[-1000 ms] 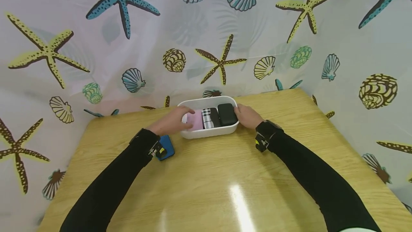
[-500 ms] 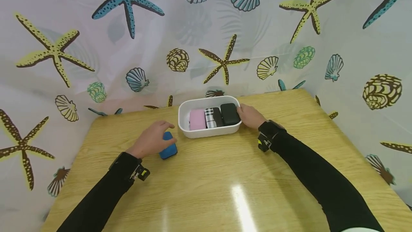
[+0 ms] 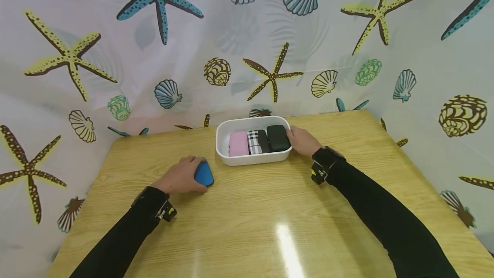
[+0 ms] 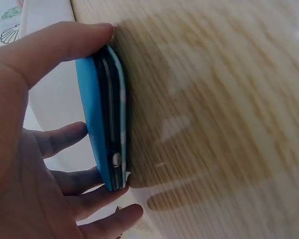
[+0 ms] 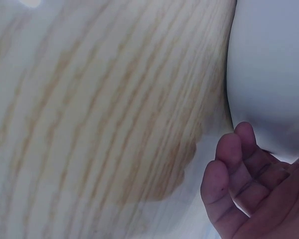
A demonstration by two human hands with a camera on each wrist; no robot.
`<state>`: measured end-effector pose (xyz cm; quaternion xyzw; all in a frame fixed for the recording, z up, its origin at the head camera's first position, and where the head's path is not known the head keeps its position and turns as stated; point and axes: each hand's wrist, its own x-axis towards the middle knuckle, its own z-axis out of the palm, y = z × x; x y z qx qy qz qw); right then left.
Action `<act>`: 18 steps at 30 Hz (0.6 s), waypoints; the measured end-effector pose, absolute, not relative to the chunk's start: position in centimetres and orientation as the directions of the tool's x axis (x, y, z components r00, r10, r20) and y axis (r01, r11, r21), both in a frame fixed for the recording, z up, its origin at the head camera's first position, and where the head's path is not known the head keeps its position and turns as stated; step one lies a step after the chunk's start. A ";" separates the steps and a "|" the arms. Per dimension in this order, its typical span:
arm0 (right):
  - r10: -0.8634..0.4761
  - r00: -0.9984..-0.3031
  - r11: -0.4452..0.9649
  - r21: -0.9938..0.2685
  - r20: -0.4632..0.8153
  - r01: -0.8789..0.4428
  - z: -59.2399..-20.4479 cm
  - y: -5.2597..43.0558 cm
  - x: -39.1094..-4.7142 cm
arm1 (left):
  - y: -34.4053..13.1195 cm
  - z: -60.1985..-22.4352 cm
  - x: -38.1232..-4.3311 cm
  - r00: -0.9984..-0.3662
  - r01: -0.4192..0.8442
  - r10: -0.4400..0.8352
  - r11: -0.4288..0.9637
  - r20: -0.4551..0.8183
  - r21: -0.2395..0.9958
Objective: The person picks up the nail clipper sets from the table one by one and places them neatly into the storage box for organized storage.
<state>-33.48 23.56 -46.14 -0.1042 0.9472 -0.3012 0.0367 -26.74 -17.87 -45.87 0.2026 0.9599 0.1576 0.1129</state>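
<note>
My left hand [image 3: 180, 177] has its thumb at one end and fingers at the other end of a small blue zip wallet [image 3: 203, 174] left of the box. The left wrist view shows the zip and its metal pull along the wallet's side. At the back middle of the table stands a white oval-cornered box [image 3: 251, 159]. My right hand [image 3: 302, 140] holds its right end at the rim; thumb contact is hidden in the right wrist view, where several curled fingertips [image 5: 229, 149] show beside the wall. Inside sit a pink pouch [image 3: 239, 144], a black-and-white checked pouch [image 3: 257, 141] and a black case [image 3: 278, 138].
A light wooden table [image 3: 239, 218] lies beneath everything. Behind it and at both sides hangs a cloth [image 3: 185, 46] printed with starfish and shells, close behind the box. The box's left end shows bare floor beside the pink pouch.
My left hand has left the pink pouch in the box, moved left and toward me, and taken hold of the blue zip wallet. The right hand stays at the box's right end.
</note>
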 end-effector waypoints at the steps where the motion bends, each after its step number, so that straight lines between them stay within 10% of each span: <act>1: -0.219 -0.976 0.797 -0.578 -0.007 -0.175 -46.1 23.6 -33.5 | -17.9 -45.9 -26.8 -0.894 0.352 0.423 0.868 -0.149 0.350; 18: -0.223 -0.975 0.793 -0.585 -0.019 -0.170 -46.6 23.7 -33.9 | -15.4 -40.3 -29.1 -0.911 0.377 0.412 0.824 0.009 0.422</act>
